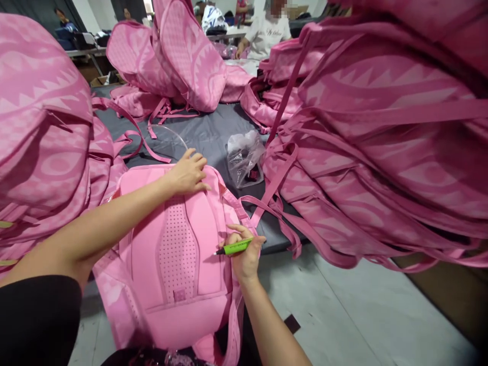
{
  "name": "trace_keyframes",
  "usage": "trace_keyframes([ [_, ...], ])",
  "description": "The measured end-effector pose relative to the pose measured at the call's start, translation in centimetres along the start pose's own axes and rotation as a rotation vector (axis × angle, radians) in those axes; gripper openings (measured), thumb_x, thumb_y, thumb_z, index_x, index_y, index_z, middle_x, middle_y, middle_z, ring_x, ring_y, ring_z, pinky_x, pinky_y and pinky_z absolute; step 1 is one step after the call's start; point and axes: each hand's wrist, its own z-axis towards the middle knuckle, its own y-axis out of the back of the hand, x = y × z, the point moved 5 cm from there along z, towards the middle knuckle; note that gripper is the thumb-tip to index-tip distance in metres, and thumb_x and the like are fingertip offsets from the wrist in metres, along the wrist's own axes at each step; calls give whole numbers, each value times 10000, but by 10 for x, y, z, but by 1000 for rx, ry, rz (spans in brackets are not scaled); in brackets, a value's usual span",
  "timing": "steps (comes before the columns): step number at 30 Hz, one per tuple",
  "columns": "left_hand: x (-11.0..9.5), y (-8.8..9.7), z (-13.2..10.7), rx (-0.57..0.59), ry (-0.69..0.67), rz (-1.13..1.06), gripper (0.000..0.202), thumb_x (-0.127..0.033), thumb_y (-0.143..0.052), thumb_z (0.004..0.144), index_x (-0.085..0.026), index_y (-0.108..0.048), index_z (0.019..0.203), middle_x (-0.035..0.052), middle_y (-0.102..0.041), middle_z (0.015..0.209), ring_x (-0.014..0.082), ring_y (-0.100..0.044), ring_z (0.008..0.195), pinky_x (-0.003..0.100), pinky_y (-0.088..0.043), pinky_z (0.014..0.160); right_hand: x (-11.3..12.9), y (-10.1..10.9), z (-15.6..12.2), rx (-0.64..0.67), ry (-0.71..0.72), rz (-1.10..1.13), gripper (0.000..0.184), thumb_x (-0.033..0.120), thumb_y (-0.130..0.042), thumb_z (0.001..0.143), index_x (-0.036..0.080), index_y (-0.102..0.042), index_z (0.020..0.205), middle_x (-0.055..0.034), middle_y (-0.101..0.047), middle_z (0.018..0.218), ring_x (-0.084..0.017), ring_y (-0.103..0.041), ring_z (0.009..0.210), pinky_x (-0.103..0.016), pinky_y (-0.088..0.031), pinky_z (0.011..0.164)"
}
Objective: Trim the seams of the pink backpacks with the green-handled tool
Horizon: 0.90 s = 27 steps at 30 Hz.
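Note:
A pink backpack [213, 218] lies in front of me with its padded back panel facing up, partly over the table's near edge. My left hand [188, 173] rests on its upper part, fingers apart and slightly bent near the top edge. Between the thumb and fingers of my right hand [246, 259] is a bright green marker [238, 246], its dark tip pointing left over the panel's right side. A thin clear strip [177, 134] curves across the table just beyond my left fingers.
Pink patterned backpacks are heaped at left [41, 101], right [366, 127] and far side [190, 56]. A clear plastic bag [244, 157] sits on the grey-covered table [213, 132]. Loose straps [282, 213] hang at right. Across the table stands a person in a white shirt [269, 38].

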Motion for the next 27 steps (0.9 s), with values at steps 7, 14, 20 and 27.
trace_keyframes([
  [7, -82, -9, -34, 149, -146, -175, 497, -651, -607, 823, -167, -686, 903, 88, -639, 917, 277, -527, 977, 557, -285, 1085, 29, 23, 8, -20, -71, -117, 536, 576, -726, 772, 209, -628, 1150, -42, -736, 907, -146, -646, 602, -303, -529, 620],
  [14, -99, -11, -54, -25, -82, -242, 301, -467, -605, 900, -172, -632, 847, 63, -634, 916, 251, -524, 1028, 588, -205, 1168, 28, 20, 7, -186, 72, -522, 269, 459, -716, 796, 205, -629, 806, 15, -635, 695, -151, -596, 619, -285, -469, 600],
  [20, -100, -10, -62, -103, -90, -334, 285, -424, -543, 944, -180, -616, 814, 37, -633, 883, 222, -533, 1029, 563, -162, 1198, 33, -1, 2, -138, 122, -665, 248, 453, -666, 836, 206, -681, 815, -4, -669, 753, -164, -616, 683, -298, -497, 649],
  [27, -101, -12, -62, -187, -98, -314, 236, -284, -487, 972, -184, -617, 802, 27, -643, 855, 197, -545, 987, 558, -210, 1178, 39, -18, 5, -59, 142, -725, 215, 406, -654, 844, 195, -686, 817, 1, -667, 707, -142, -597, 620, -267, -487, 586],
])
